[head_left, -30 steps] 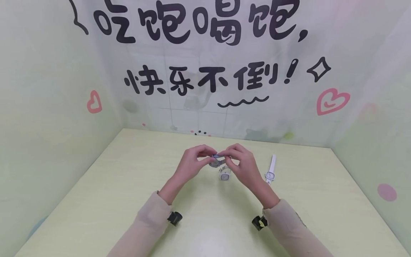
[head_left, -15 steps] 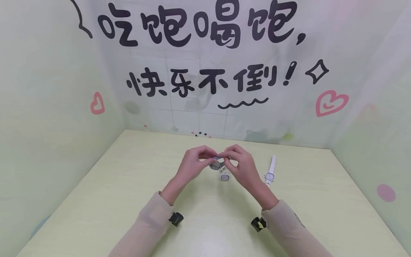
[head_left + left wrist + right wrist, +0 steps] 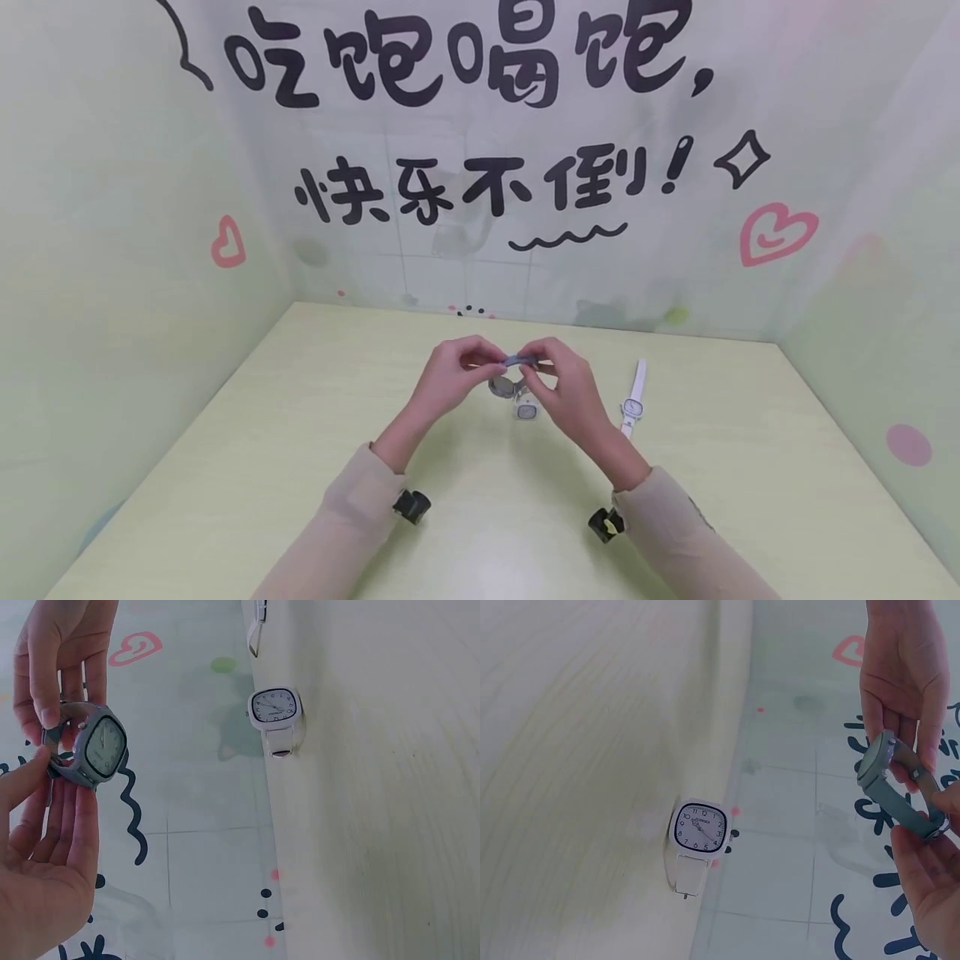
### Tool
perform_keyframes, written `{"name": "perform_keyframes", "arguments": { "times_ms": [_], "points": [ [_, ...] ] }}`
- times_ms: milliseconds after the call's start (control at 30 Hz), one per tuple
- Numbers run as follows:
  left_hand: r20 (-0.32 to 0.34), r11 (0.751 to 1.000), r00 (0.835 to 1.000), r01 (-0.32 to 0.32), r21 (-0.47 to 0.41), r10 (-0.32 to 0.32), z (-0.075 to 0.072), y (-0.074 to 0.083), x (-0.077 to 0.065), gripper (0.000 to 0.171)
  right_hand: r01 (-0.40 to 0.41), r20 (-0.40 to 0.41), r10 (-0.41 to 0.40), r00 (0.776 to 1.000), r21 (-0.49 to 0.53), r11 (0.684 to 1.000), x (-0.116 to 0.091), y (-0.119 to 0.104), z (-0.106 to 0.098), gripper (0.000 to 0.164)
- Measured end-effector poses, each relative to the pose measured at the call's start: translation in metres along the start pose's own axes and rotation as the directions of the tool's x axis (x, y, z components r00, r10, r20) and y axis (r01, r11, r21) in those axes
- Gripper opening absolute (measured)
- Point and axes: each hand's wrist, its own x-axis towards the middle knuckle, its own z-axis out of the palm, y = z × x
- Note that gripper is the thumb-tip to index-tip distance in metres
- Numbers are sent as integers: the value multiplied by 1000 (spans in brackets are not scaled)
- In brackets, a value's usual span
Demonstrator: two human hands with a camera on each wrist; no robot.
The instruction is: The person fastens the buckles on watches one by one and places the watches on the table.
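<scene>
A grey-blue wristwatch (image 3: 504, 387) is held in the air between both hands above the table, its strap bent into a loop. My left hand (image 3: 453, 379) pinches the strap between thumb and fingers. From the other side my right hand (image 3: 561, 385) pinches the strap too. The dial of this wristwatch (image 3: 105, 746) faces away from the palms in the left wrist view. Fingers hide where the strap ends meet, so I cannot tell whether the strap is fastened. Just below the hands, a white wristwatch (image 3: 700, 827) with a looped strap stands on the table.
Another white wristwatch (image 3: 633, 407) lies stretched out flat to the right of my right hand. The pale wooden table (image 3: 315, 400) meets a printed cloth backdrop (image 3: 337, 258) behind and at the sides. Black cameras (image 3: 412, 506) hang at both wrists.
The fingertips have moved slightly apart, and more of the grey-blue strap now shows between them. Both arms stay nearly in place, and the white wristwatches have not moved.
</scene>
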Motion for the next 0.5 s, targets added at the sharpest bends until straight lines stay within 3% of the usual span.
{"name": "perform_keyframes", "arguments": {
  "times_ms": [267,500],
  "points": [
    [30,991,998,54,-123,-50,-2,0,3,20,88,-27,-88,996,5,996,-3,4,-4,28],
    [64,950,986,168,-262,-157,-3,5,4,23,122,-25,-122,992,-4,993,-6,5,-10,42]
  ]
}}
